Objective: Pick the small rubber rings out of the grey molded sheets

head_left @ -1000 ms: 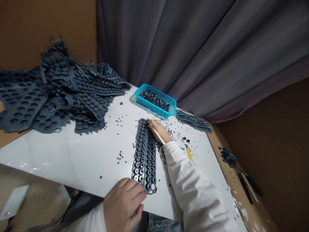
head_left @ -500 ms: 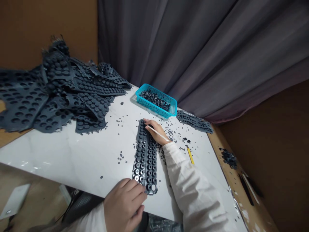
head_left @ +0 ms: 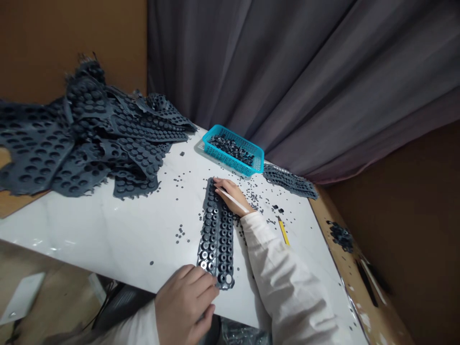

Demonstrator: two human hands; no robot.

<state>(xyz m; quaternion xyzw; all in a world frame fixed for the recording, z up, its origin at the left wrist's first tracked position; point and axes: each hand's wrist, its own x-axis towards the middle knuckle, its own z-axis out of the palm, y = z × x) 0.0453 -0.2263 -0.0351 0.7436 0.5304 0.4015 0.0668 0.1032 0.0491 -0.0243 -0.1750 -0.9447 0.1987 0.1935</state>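
A long dark grey rubber strip [head_left: 217, 239] with rows of round ring-like studs lies on the white tabletop [head_left: 136, 235], pointing away from me. My left hand [head_left: 189, 302] is closed at its near left corner, the curled fingertips pressing on the edge. At the far end, my right hand [head_left: 233, 195] pinches a thin white stick-like tool [head_left: 233, 200], its tip down at the studs. The tip itself is too small to make out, and the hand covers part of the strip's far right side. Small dark discs [head_left: 255, 197] lie scattered around the strip.
Beyond the strip stands a turquoise basket [head_left: 258, 166] holding small dark rubber pieces. Large studded rubber sheets [head_left: 89, 139] are heaped at left. Another strip [head_left: 289, 181] and a yellow cutter [head_left: 283, 231] lie at right. A grey curtain [head_left: 287, 81] hangs behind.
The white tool's rear end has tipped slightly down and to the left in my right hand. My left hand and the strip have stayed in place.
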